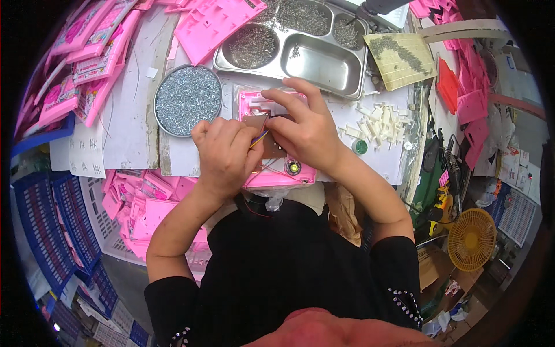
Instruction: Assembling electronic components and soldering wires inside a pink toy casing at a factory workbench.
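A pink plastic housing (308,176) lies before me on the worktable, with a brown circuit board (272,147) over its middle. My left hand (225,155) is closed at the board's left side, pinching thin coloured wires (259,137), blue and yellow among them. From the right, my right hand (307,128) reaches over the housing. Its thumb and index finger are pressed together at the board's upper edge, while the other fingers stretch out; what they pinch is hidden. A small round part with a yellow centre (293,168) sits in the housing's lower right corner.
A round tin of screws (188,100) stands left of the housing. Behind it is a metal compartment tray (289,69) with small metal parts. White plastic pieces (378,126) lie at the right. Pink housings pile up far left, and a crate (104,222) holds more pink parts.
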Tool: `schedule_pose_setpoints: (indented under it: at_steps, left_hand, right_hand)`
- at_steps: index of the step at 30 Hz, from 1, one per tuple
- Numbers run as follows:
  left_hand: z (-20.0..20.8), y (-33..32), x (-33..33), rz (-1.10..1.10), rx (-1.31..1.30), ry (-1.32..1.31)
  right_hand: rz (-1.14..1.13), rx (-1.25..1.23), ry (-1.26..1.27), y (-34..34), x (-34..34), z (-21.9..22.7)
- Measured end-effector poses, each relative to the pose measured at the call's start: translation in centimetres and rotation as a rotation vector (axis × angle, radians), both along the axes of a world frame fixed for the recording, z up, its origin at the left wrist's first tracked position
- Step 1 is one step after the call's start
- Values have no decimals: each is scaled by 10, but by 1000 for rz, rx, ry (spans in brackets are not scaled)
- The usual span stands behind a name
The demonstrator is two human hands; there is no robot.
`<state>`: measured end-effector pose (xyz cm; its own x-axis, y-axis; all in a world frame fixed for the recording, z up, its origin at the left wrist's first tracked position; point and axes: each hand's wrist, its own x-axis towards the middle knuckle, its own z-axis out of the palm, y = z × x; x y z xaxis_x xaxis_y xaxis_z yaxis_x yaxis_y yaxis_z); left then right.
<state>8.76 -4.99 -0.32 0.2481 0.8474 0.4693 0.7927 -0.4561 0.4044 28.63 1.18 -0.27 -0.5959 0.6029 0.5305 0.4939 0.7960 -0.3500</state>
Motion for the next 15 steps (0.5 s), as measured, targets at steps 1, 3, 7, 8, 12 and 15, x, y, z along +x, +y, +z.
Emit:
schedule_pose_setpoints:
  at_steps: [1,3,7,8,12,15]
  left_hand:
    - [0,0,-3,-2,-12,8]
    - [-2,2,-9,11,-6,11]
    - [-3,5,-15,45,5,18]
    - [-4,5,-16,49,2,22]
    - [-5,7,-18,53,-14,32]
    - [-4,8,-20,61,-24,-8]
  right_hand:
    - [0,9,5,0,0,0]
    - [-14,26,15,1,0,-1]
    - [-32,31,32,1,1,-2]
    - [-36,31,34,0,1,-2]
    - [-28,19,42,1,4,-3]
    - [1,-38,74,4,9,2]
